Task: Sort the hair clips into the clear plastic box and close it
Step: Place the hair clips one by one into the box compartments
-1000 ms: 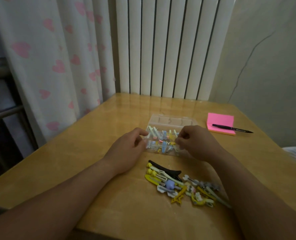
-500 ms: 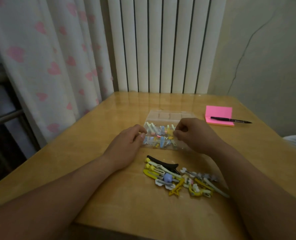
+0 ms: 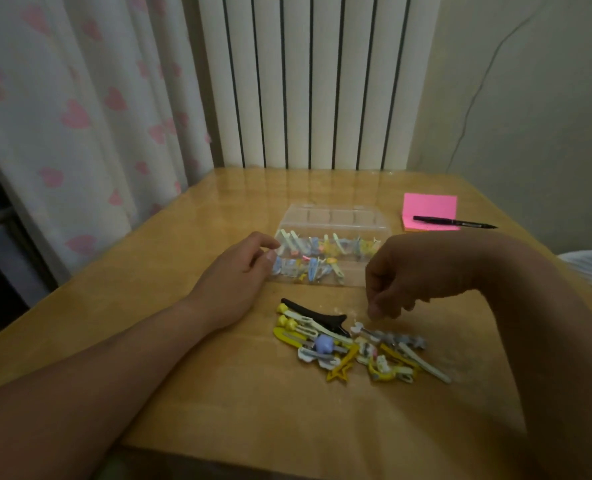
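Clear plastic box [image 3: 332, 220] is left open on the counter [image 3: 218, 393], pastel hair clips [image 3: 322, 252] lined up inside. A loose pile of clips [image 3: 353, 346], long black clip [image 3: 313, 311] included, is heaped just in front.

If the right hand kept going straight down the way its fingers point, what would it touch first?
Probably the small white and grey hair clip at the far edge of the loose pile of hair clips, just below the fingertips of the right hand; depth is unclear.

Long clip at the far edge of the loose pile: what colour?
Black. The long clip shows plainly in the head view.
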